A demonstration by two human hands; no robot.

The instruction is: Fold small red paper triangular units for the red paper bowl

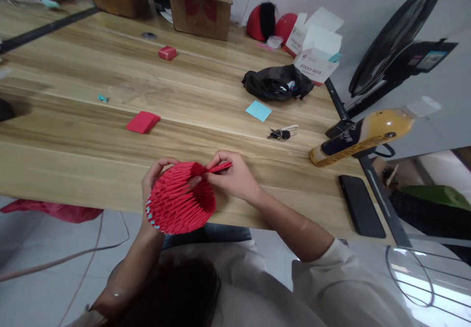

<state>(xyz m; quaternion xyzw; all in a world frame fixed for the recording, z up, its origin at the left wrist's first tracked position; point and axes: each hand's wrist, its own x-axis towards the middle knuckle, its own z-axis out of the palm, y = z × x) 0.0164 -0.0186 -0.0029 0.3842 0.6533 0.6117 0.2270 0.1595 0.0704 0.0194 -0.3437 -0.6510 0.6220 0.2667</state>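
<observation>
A round, hollow bowl of folded red paper pieces (176, 204), with light blue bits along its left edge, is held above the table's front edge. My left hand (150, 177) wraps round its left side, and the thumb reaches into the opening. At the upper right rim my right hand (231, 175) pinches a narrow stack of folded red paper pieces (222, 167) between thumb and fingers. Whether that stack is joined to the rim I cannot tell. On the table beyond my left hand lies a stack of red paper (143, 122).
A light blue paper sheet (258, 111), keys (282, 133) and a black plastic bag (275, 84) lie ahead. To the right are a juice bottle (364, 136) and a black phone (361, 206). Cardboard box (200, 11) and sticky note box (316, 62) stand at the back.
</observation>
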